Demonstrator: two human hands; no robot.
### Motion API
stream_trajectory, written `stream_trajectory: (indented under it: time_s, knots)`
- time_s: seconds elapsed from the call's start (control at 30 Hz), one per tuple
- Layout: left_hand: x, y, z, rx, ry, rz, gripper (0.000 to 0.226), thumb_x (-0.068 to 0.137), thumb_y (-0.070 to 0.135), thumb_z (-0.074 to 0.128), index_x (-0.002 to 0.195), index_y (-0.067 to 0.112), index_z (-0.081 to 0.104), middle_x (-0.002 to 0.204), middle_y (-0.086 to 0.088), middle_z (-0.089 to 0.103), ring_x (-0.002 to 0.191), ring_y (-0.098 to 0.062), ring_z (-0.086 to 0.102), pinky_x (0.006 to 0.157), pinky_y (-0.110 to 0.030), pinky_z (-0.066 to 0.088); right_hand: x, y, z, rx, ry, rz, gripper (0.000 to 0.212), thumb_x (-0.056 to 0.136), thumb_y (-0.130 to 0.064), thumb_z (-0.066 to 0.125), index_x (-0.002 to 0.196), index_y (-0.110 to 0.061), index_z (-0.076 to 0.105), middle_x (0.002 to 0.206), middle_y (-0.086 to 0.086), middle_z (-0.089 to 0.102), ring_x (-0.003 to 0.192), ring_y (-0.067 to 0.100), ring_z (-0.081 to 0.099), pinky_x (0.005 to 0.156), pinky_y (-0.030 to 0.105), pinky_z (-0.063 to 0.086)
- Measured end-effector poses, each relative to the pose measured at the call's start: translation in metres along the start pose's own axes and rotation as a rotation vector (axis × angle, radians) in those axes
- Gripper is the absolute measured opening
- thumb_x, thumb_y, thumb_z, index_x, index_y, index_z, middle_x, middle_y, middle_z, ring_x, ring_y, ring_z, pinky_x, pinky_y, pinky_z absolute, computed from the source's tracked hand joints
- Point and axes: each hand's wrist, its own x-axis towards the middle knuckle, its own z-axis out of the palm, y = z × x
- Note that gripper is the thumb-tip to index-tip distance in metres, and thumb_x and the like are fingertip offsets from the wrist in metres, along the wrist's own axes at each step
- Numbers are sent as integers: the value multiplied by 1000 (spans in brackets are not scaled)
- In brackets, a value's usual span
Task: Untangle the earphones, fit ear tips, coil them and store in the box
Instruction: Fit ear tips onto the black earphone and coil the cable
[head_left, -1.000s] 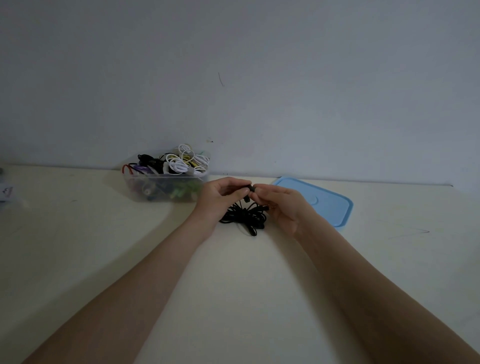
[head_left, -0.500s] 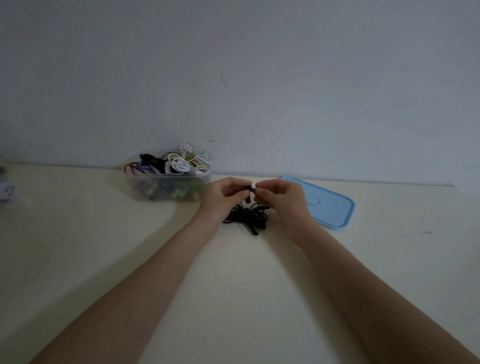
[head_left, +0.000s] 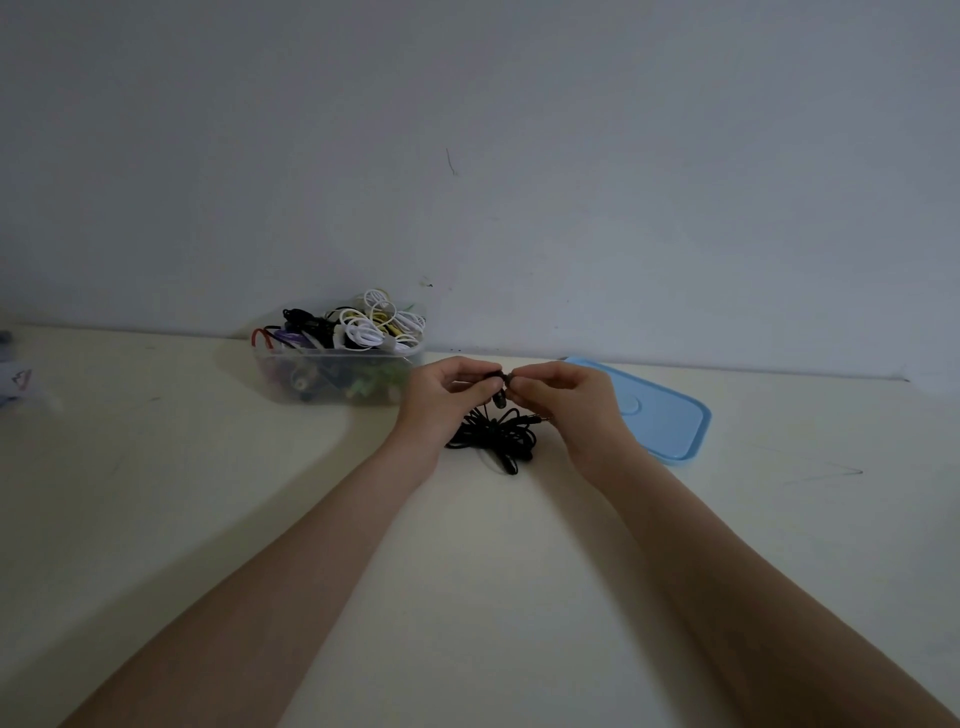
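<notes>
Fingertips of left hand & right hand curled tight, pinching black earbud mid-frame, cord tangle below on table.

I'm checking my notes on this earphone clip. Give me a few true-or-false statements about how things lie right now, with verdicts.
1. Both hands, left hand and right hand, pinch a black earbud. True.
2. The blue lid covers the clear box. False: it lies flat on the table, right of the hands.
3. The black cable lies bunched on the table below the hands. True.
4. The clear box holds nothing. False: it is heaped with earphones of several colours.
</notes>
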Motion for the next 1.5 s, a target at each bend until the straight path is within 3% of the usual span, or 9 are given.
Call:
stream_trajectory:
  time_s: [0.23, 0.43, 0.6, 0.9, 1.07, 1.27, 1.5]
  knots:
    - [0, 0, 1, -4, -12, 14, 16, 76, -9, 67, 89, 0, 67, 69, 11, 68, 64, 5, 63, 66, -7, 47, 0, 0, -1, -60, 14, -32, 11, 80, 1, 67, 79, -9, 67, 74, 5, 68, 68, 12, 65, 67, 15, 51]
    - [0, 4, 0, 32, -65, 72, 17, 76, -9, 67, 86, 4, 68, 65, 15, 69, 66, 3, 65, 68, -8, 48, 0, -1, -5, 32, -35, 13, 10, 80, 5, 65, 79, -5, 66, 77, 10, 68, 73, 16, 65, 78, 23, 52]
    - [-3, 7, -2, -67, -109, 23, 16, 79, -7, 64, 91, 3, 68, 66, 10, 70, 66, -1, 65, 69, -11, 49, 1, -6, -9, 303, -122, 164, 12, 82, 11, 57, 81, 2, 64, 66, 5, 70, 64, 9, 68, 64, 12, 53]
    - [-4, 9, -4, -196, -182, -122, 16, 83, -3, 60, 85, 11, 68, 68, 5, 71, 64, -4, 65, 65, -12, 51, 0, -11, -15, 329, -230, 243, 12, 86, 9, 53, 88, 2, 63, 63, 1, 69, 60, 4, 66, 61, 10, 51]
    - [-5, 6, -3, -187, -182, -124, 15, 83, -4, 59, 86, 8, 67, 67, 5, 71, 64, -4, 65, 67, -13, 52, 1, -9, -15, 258, -216, 239, 10, 85, 6, 57, 89, 0, 64, 63, 3, 66, 55, 7, 62, 59, 15, 51]
    - [-1, 2, -3, -102, -119, -63, 16, 80, -3, 65, 84, 12, 69, 70, 9, 70, 70, -2, 63, 75, -14, 51, 3, -8, -11, 95, -114, 63, 13, 81, 11, 60, 81, 0, 66, 68, 4, 68, 61, 10, 67, 63, 14, 52]
    - [-2, 1, -1, 12, -117, 4, 18, 76, -10, 66, 88, 4, 68, 67, 13, 69, 67, 4, 64, 71, -9, 48, 4, -4, -13, -42, -112, 21, 13, 81, 10, 62, 80, -1, 68, 74, 9, 67, 65, 12, 66, 73, 18, 55]
